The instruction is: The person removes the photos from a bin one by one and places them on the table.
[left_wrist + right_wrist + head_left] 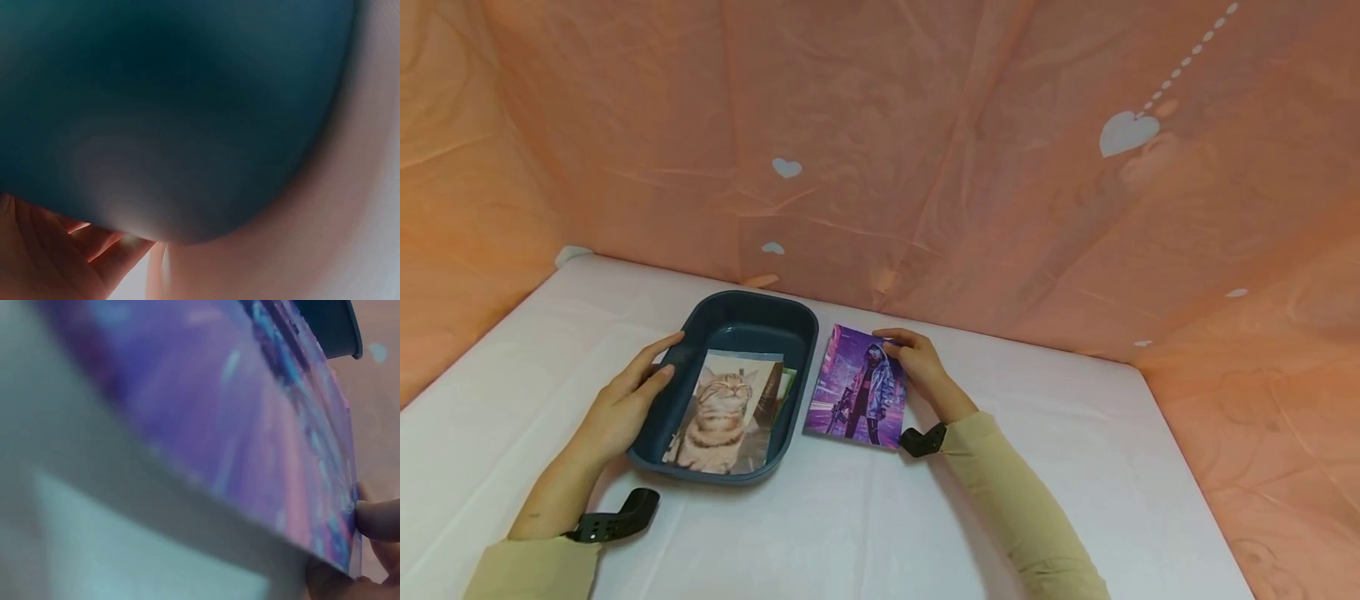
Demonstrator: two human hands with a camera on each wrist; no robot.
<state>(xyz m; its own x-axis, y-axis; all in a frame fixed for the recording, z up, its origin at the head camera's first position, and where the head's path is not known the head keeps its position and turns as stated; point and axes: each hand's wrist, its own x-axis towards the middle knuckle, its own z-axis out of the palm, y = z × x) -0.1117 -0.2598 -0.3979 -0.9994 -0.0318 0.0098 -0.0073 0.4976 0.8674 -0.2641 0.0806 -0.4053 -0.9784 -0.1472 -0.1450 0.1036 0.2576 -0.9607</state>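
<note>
A dark blue plastic basin (751, 315) with rounded corners stands on the table, left of centre. My left hand (619, 410) holds its left side, thumb and index finger at the rim. The left wrist view is mostly filled by the basin's blurred wall (187, 112). Inside the basin lies a cat picture card (722, 417), with a greenish card (786, 390) partly hidden beneath it. To the right of the basin, my right hand (922, 367) pinches the upper right corner of a purple picture card (857, 387) showing a hooded figure. This card looks slightly bent in the right wrist view.
A white cloth (1037, 433) covers the table. Orange sheeting with pale hearts (940, 167) hangs along the back and both sides, close behind the basin. Each wrist wears a black strapped device (617, 521).
</note>
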